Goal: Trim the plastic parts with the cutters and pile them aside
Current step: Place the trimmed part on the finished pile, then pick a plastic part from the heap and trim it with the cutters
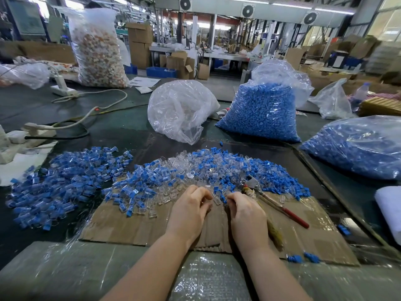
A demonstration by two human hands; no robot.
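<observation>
A heap of loose clear and blue plastic parts (pixel 195 168) lies across the far edge of a cardboard sheet (pixel 121 222). A second pile of joined blue-and-clear parts (pixel 63 183) lies to the left. My left hand (pixel 191 210) and my right hand (pixel 245 216) rest side by side on the cardboard, fingers curled. Between their fingertips is a small clear part with a blue piece (pixel 218 197); which fingers pinch it is unclear. The cutters (pixel 271 198), with red handles, lie on the cardboard just right of my right hand.
Behind the heap stand a crumpled clear bag (pixel 180 109) and a bag of blue pieces (pixel 262 114); another blue-filled bag (pixel 355 146) lies at right. Power strips and cables (pixel 71 124) run along the left. A few blue pieces (pixel 303 257) lie near the cardboard's near right corner.
</observation>
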